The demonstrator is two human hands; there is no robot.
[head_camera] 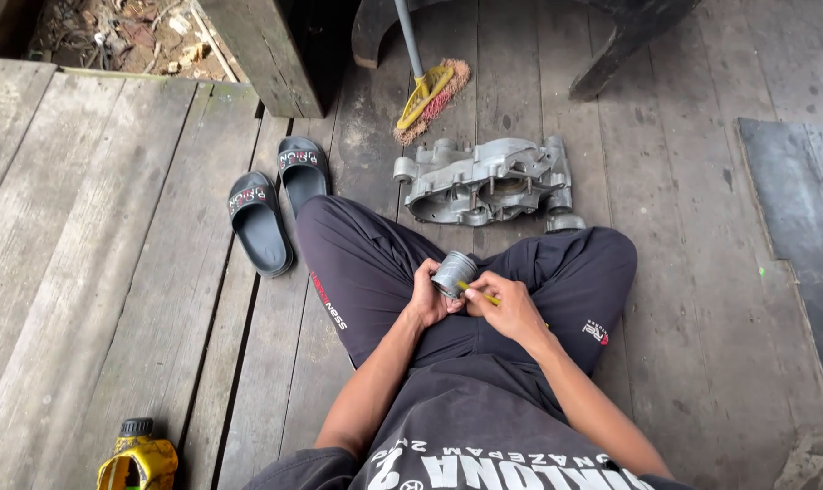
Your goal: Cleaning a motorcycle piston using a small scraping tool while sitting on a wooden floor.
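I sit cross-legged on a wooden plank floor. My left hand [427, 296] grips a small grey metal piston [454, 272] held over my lap. My right hand [507, 304] holds a thin yellow tool [478, 292] whose tip rests against the side of the piston. Both hands are close together, touching the piston. On the floor just beyond my knees lies a grey cast-metal engine casing [486, 181].
A pair of dark slippers [275, 195] lies to the left of my leg. A yellow-headed broom [427, 91] leans at the back. A yellow bottle with a black cap [137, 456] stands at the lower left. A dark mat [802, 245] covers the right side.
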